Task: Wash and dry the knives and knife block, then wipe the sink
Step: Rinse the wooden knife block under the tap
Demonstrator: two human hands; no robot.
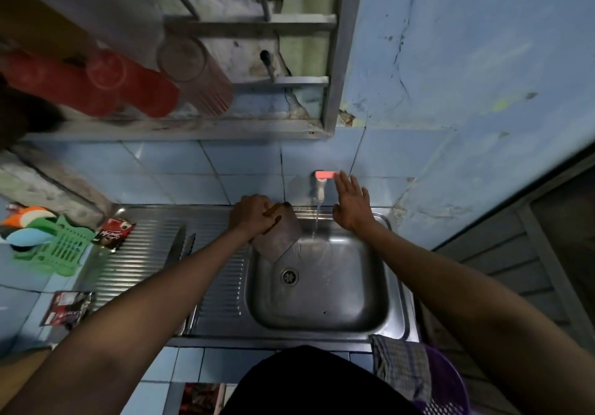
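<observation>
The left hand is curled tight round the wooden handle of a cleaver, holding its broad blade tilted over the back left corner of the sink, the blade's lower corner pointing down toward the drain. The right hand is spread flat with straight fingers and grips nothing; its fingertips reach up to the orange lever of the tap on the blue tiled wall. A thin stream of water runs from the tap into the basin, just right of the blade. Two more knives lie side by side on the ribbed drainboard to the left. Farther left stands a green plastic rack with sponges. A checked cloth hangs over the sink's front right corner.
</observation>
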